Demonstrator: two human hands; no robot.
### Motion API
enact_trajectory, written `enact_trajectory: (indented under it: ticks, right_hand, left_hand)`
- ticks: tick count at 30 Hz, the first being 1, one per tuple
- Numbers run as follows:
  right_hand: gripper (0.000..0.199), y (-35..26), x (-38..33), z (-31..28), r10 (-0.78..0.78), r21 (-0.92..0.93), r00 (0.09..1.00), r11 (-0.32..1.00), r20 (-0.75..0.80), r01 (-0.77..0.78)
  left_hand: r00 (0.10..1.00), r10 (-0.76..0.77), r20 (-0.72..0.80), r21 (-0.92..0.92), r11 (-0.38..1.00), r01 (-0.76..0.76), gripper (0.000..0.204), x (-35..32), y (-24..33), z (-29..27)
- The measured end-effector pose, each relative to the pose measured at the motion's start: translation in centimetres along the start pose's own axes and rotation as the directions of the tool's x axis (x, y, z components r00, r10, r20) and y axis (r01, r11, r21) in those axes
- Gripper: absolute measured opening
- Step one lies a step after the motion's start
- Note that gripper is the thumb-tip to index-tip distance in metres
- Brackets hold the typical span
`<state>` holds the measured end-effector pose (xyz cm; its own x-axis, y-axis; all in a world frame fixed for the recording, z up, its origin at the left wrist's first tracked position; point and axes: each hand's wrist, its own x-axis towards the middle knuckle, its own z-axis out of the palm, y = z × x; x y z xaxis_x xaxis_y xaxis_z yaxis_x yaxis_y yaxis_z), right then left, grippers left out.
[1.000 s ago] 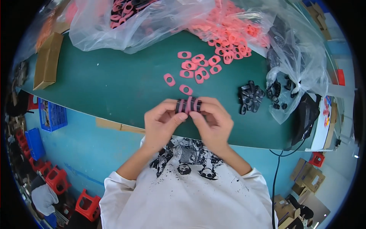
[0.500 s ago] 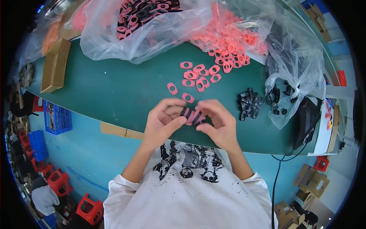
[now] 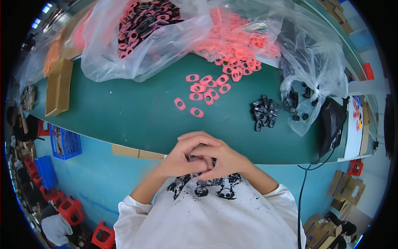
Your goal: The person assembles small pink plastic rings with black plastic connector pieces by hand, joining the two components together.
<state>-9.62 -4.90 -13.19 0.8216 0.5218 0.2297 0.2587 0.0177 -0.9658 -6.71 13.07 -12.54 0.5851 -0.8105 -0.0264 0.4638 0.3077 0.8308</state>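
My left hand [image 3: 182,154] and my right hand [image 3: 227,159] are closed together just over the near table edge, in front of my shirt. Their fingers overlap and cup around the pink and black oval pieces, which are almost wholly hidden; only dark bits show in the gaps. Ahead of them on the green table [image 3: 141,112] lie several loose pink oval rings [image 3: 197,112], flat and each with a hole. A small heap of black plastic parts [image 3: 264,112] sits to the right of the rings.
A clear bag [image 3: 141,68] of joined pink and black pieces stands at the back, beside a heap of pink rings [image 3: 238,50]. Another clear bag [image 3: 304,120] with black parts lies at right, near a black mesh pouch [image 3: 333,120]. A cardboard tray [image 3: 59,89] stands far left.
My hands have drawn toward my body and closed over each other. The pink and black pieces that showed between my fingertips are now covered. The view has shifted slightly.
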Motion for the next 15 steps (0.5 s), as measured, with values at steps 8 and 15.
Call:
enact_trajectory:
  ticks: [8, 15]
  right_hand:
    - [0.05, 0.4, 0.3, 1.2, -0.116, -0.249, 0.984, 0.965, -0.138, 0.078]
    - [0.07, -0.1, -0.3, 2.2, -0.111, -0.345, 0.959, 0.938, -0.261, 0.015]
  left_hand:
    - [0.939, 0.299, -0.173, 0.399, 0.893, -0.21, 0.061, 1.3, -0.4, 0.6]
    - [0.916, 0.134, -0.377, 0.247, 0.968, -0.039, 0.055, 2.0, 0.1, 0.9]
